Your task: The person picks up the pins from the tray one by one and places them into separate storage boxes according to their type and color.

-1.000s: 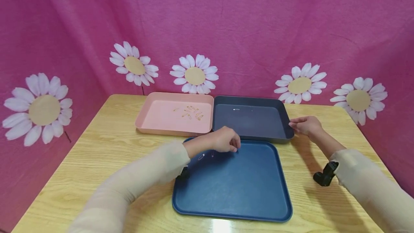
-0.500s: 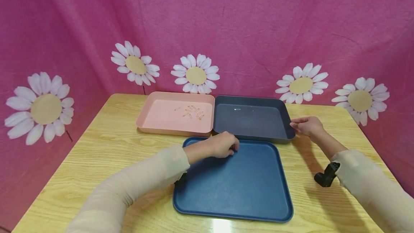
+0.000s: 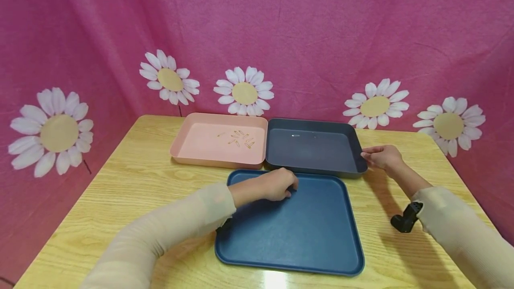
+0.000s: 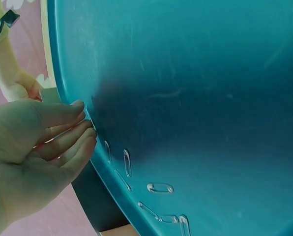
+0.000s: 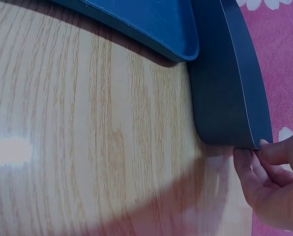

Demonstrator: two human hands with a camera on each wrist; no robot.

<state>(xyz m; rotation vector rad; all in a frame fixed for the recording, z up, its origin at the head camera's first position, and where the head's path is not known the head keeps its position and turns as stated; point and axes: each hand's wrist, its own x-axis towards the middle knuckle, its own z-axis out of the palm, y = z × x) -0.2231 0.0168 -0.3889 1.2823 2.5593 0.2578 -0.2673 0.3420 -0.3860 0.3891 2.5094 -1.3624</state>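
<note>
My left hand is over the upper part of the blue tray. In the left wrist view its thumb and index fingertips are close together at the tray's edge, with a slim safety pin at the tips. Beside them several silver safety pins lie on the tray; in the head view the left hand and forearm hide these. My right hand pinches the right-hand wall of the dark grey tray, thumb on the rim and fingers against the outside.
Gold safety pins lie in the pink tray at the back left. A silver safety pin is in the dark grey tray, which touches the pink one. All stand on a wooden table against a pink daisy cloth.
My left hand has come slightly nearer and lower over the blue tray, covering pins that showed beneath its wrist. The right hand keeps its place on the dark grey tray.
</note>
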